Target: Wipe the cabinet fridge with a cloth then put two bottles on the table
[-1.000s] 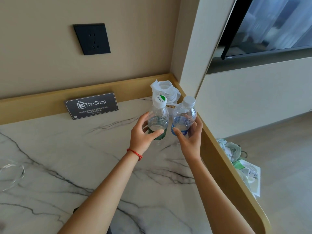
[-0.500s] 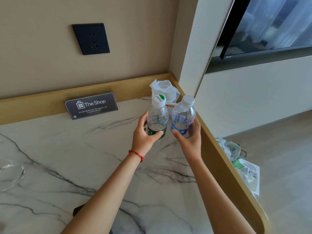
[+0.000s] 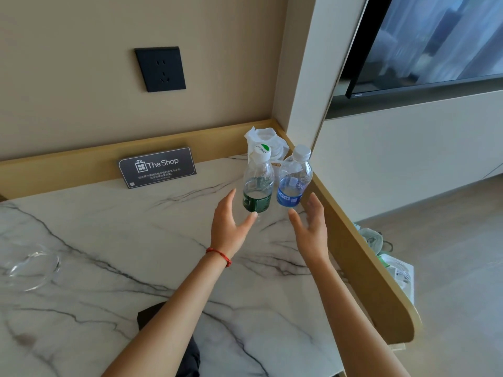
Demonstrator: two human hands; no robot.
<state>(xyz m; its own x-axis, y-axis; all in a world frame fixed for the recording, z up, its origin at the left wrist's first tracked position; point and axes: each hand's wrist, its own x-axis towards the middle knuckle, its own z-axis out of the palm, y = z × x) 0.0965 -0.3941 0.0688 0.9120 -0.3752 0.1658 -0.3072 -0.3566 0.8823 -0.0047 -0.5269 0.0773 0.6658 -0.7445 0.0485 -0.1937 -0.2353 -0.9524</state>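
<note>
Two clear plastic bottles stand upright on the white marble table with grey veining (image 3: 114,240), at its far right corner. The bottle with the green label and green-and-white cap (image 3: 258,183) stands on the left; the bottle with the blue label and white cap (image 3: 294,179) stands just beside it on the right. Whether the two bottles touch cannot be told. Both rest on the table surface, close to the tan wooden raised edge (image 3: 351,240) that borders the table on the right and along the far side.

The left hand (image 3: 228,224) is spread open, palm turned toward the green-labelled bottle, and holds nothing. Its thumb tip appears against the foot of that bottle; actual contact cannot be confirmed. A red string bracelet (image 3: 219,255) circles the left wrist. The right hand (image 3: 311,227) is likewise open with fingers apart, empty, just near of the blue-labelled bottle and apart from it.

Behind the bottles, in the corner, lies a crumpled white plastic bag (image 3: 265,137). A dark sign reading "The Shop" (image 3: 157,167) leans against the far edge, left of the bottles. A black wall socket (image 3: 160,68) is mounted above it. A clear glass dish (image 3: 30,265) sits at the left of the table. A dark cloth (image 3: 168,341) lies at the near edge, partly under the left forearm.
</note>
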